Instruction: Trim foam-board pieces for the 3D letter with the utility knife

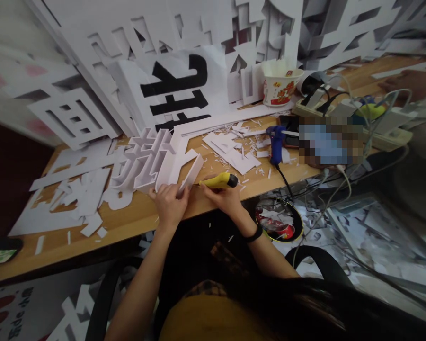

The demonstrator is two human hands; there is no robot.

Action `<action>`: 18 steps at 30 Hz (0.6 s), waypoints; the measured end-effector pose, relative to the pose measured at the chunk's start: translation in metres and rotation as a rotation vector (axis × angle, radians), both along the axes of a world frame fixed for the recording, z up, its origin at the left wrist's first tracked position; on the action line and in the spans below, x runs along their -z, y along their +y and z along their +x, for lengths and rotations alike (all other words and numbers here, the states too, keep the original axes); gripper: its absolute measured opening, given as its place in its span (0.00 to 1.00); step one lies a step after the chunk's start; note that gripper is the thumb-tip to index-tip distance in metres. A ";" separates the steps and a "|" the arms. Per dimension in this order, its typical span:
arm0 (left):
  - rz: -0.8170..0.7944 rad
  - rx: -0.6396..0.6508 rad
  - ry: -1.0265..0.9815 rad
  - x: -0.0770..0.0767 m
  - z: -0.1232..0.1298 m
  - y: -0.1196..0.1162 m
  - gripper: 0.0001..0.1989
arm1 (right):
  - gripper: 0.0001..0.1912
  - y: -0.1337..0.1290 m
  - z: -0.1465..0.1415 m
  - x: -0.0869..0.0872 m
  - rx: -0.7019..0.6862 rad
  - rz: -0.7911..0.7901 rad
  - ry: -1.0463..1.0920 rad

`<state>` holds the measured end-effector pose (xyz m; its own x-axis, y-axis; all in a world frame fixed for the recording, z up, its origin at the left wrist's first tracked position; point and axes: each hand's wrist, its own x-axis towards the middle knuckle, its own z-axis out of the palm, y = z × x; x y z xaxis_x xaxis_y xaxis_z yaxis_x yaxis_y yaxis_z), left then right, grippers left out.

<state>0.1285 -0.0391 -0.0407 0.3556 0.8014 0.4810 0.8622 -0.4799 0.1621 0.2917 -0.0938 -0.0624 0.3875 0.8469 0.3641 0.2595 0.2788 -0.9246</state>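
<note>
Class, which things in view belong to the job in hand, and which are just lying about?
In the job:
yellow tool, held
white strip, held
white openwork piece beside the strip
blue glue gun, perhaps; nobody holds it

Probably just lying about:
white offcuts
printed paper tub
phone at the left edge

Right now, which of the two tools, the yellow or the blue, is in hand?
The yellow-handled tool, held in the right hand; the blue glue gun rests on the table with no hand on it.
</note>
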 end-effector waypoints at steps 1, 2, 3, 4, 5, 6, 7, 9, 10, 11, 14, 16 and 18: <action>-0.012 -0.008 0.003 0.000 0.001 0.000 0.17 | 0.11 0.001 0.000 0.000 -0.003 0.008 -0.005; -0.026 -0.017 0.008 -0.001 0.001 0.000 0.17 | 0.12 0.002 -0.001 0.001 -0.006 0.013 -0.009; -0.043 -0.025 0.012 -0.002 0.002 -0.001 0.17 | 0.12 0.003 -0.001 0.002 -0.010 0.014 -0.010; -0.060 -0.033 0.017 -0.004 0.003 -0.001 0.17 | 0.13 0.004 -0.002 0.003 -0.024 0.006 -0.005; -0.079 -0.040 0.023 -0.005 0.004 -0.002 0.16 | 0.13 0.005 -0.002 0.004 -0.046 -0.009 0.003; -0.097 -0.045 0.029 -0.007 0.006 -0.002 0.16 | 0.14 0.006 -0.003 0.005 -0.070 -0.029 0.012; -0.116 -0.050 0.036 -0.009 0.007 -0.003 0.16 | 0.15 0.007 -0.003 0.006 -0.087 -0.049 0.019; -0.155 -0.055 0.054 -0.012 0.008 -0.003 0.15 | 0.16 0.008 -0.004 0.005 -0.097 -0.073 0.020; -0.174 -0.055 0.063 -0.014 0.008 -0.003 0.15 | 0.17 0.008 -0.003 0.004 -0.092 -0.076 0.014; -0.193 -0.050 0.073 -0.016 0.008 -0.003 0.15 | 0.17 0.008 -0.003 0.002 -0.084 -0.075 0.005; -0.237 -0.025 0.111 -0.020 0.007 -0.004 0.12 | 0.18 0.009 -0.002 -0.003 -0.065 -0.071 -0.036; -0.253 -0.010 0.143 -0.022 0.007 -0.004 0.10 | 0.18 0.010 -0.002 -0.005 -0.044 -0.082 -0.080; -0.264 -0.004 0.171 -0.025 0.007 -0.005 0.09 | 0.19 0.011 -0.002 -0.006 -0.046 -0.108 -0.135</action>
<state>0.1355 -0.0441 -0.0158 0.4103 0.8920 0.1896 0.8893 -0.4374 0.1332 0.2898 -0.0831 -0.0567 0.3012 0.8997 0.3158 0.3729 0.1937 -0.9074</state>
